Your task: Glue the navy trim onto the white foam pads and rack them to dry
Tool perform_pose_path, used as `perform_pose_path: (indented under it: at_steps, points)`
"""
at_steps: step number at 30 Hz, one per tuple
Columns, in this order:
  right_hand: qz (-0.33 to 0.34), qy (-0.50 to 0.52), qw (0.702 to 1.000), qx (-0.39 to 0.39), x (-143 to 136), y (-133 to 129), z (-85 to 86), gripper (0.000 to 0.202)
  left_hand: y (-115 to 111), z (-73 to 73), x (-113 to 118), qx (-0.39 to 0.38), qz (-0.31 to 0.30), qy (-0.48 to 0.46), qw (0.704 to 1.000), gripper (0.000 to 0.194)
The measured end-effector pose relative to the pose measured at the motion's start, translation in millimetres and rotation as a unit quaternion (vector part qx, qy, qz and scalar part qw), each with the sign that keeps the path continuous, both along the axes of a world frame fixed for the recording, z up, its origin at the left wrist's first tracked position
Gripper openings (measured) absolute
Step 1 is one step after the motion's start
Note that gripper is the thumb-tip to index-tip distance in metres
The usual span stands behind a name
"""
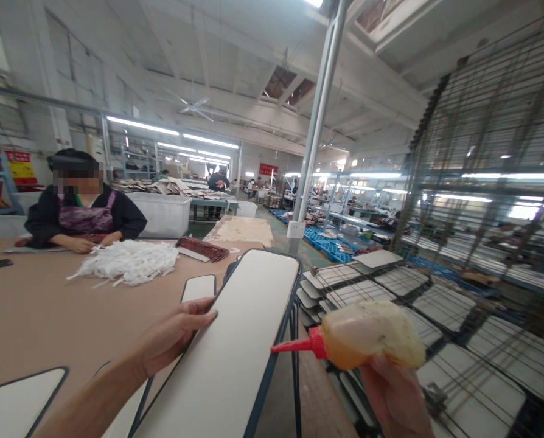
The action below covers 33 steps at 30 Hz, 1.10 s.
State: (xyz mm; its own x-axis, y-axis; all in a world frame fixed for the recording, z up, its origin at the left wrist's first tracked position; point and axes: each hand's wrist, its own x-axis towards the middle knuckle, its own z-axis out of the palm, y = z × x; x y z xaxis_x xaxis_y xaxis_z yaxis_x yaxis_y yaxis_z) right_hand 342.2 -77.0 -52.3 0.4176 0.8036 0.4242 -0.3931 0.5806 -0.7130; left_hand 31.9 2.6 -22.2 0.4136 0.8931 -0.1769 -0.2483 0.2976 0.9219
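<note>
Over the right hand's [397, 395] fingers, a bottle [372, 334] is being held nearly level, its red nozzle [299, 345] being aimed leftward at the dark edge [263, 389] of a white panel [235, 322]. Through too hard a squeeze, the pale face could be smeared; through a one-sided grip, the panel could be tipped. The bottle is being clamped from below, some fingers being hidden. By the left hand [174, 334], the panel's far side is being pinched, thumb on top. Beyond those fingers, white strips [128, 261] are being seen heaped.
</note>
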Motion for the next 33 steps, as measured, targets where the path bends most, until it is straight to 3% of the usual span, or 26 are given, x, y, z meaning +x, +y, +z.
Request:
perform_pose_path:
  at_steps: [15,20,28,33]
  points:
    - [0.02,-0.015,0.999,-0.033,-3.2,-7.6,-4.5,0.046,6.2,10.4,-3.2,0.011,0.044,0.019,0.999,0.053]
    - [0.035,-0.02,0.999,-0.033,-2.2,-10.3,-7.2,0.043,7.8,16.9,-0.7,0.019,0.024,0.012,0.999,0.048]
    - [0.012,0.03,0.996,-0.078,-23.5,-24.7,7.2,0.045,13.1,23.6,0.6,0.015,0.057,0.024,0.998,0.051]
    - [0.022,0.007,0.996,-0.091,-22.9,-26.4,4.4,0.05,15.2,28.8,0.4,0.02,0.059,0.023,0.998,0.033]
